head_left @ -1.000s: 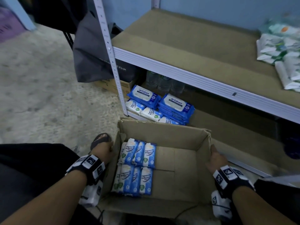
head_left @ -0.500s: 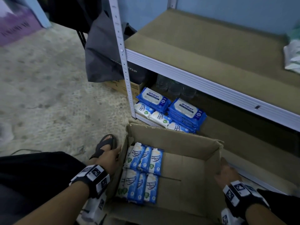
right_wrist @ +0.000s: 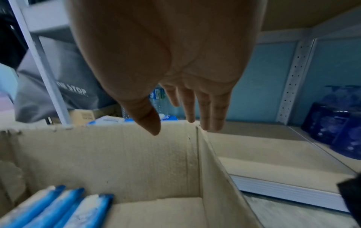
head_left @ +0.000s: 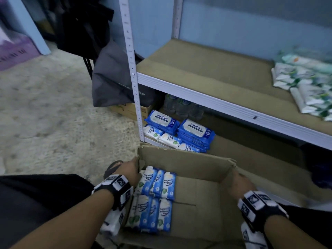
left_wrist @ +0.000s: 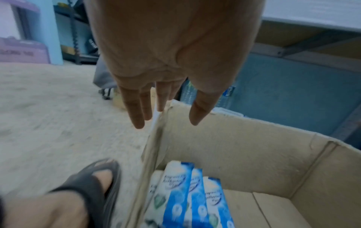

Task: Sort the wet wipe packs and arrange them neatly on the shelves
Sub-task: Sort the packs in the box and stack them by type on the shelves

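Hands — left hand and right hand — hover slack-fingered over cardboard box walls; grey bag upper left, shelf post beside it

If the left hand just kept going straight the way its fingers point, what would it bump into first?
Probably the box's far left corner: the left hand hovers open, fingers straddling the box wall. Past that corner lie the blue packs on the bottom shelf. Depth is hard to judge.

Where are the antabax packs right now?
In the head view, the antabax packs lie at the bottom shelf's left end, just beyond the cardboard box.
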